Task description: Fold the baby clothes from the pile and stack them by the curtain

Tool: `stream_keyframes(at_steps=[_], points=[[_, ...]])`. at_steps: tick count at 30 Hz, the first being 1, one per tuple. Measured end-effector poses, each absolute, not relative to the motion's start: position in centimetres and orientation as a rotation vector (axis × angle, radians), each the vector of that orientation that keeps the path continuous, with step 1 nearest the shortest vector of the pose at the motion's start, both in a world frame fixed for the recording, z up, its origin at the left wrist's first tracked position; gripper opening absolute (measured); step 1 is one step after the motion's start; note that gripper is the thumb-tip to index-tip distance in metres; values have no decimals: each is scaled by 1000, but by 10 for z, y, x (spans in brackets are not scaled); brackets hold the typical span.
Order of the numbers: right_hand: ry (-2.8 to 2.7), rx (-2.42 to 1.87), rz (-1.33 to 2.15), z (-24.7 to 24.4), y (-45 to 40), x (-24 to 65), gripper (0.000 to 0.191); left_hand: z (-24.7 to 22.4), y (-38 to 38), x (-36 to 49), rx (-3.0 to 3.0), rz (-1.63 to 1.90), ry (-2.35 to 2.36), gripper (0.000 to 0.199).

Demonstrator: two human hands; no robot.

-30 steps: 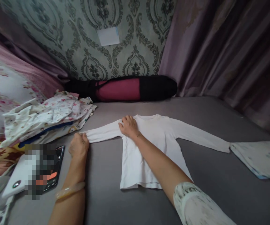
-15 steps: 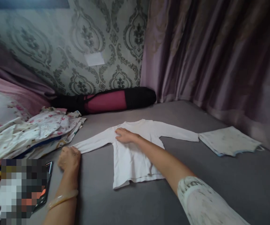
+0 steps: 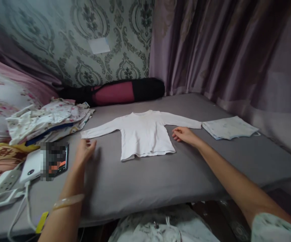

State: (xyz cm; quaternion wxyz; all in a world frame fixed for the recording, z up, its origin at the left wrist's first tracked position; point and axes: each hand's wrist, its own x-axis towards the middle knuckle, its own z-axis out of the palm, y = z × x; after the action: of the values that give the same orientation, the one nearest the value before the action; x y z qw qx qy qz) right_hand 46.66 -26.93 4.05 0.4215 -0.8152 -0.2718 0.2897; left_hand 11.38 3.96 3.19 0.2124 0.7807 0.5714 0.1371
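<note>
At lower left, a power strip (image 3: 6, 183). Farther in, just short of one cuff (image 3: 86, 134) of the shirt (image 3: 145, 134), left hand (image 3: 85, 148), loosely curled around nothing — contact impossible to tell. Beside the shirt's body, right hand (image 3: 185, 135), half bent, empty. Between both, shirt flat on the sheet (image 3: 140, 185), sleeves spread toward a folded cloth (image 3: 231, 127). Behind — clothes pile (image 3: 51, 117), then bag (image 3: 115, 93).

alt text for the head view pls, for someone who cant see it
A white shirt lies on a grey sheet, sleeves spread, with a person's left hand near one cuff and right hand beside the shirt. Clothes are piled at left.
</note>
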Motion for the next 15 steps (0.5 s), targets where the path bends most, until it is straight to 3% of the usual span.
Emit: stream_keyframes(at_steps=[4, 10, 15], points=[[-931, -2046, 687, 33, -302, 447, 19, 30, -20, 117, 2090, 319, 1143, 51], [-1524, -2008, 437, 31, -320, 419, 48, 21, -81, 133, 2388, 415, 684, 58], [-1655, -2037, 199, 23, -316, 415, 31, 16, -82, 143, 2651, 509, 468, 34]])
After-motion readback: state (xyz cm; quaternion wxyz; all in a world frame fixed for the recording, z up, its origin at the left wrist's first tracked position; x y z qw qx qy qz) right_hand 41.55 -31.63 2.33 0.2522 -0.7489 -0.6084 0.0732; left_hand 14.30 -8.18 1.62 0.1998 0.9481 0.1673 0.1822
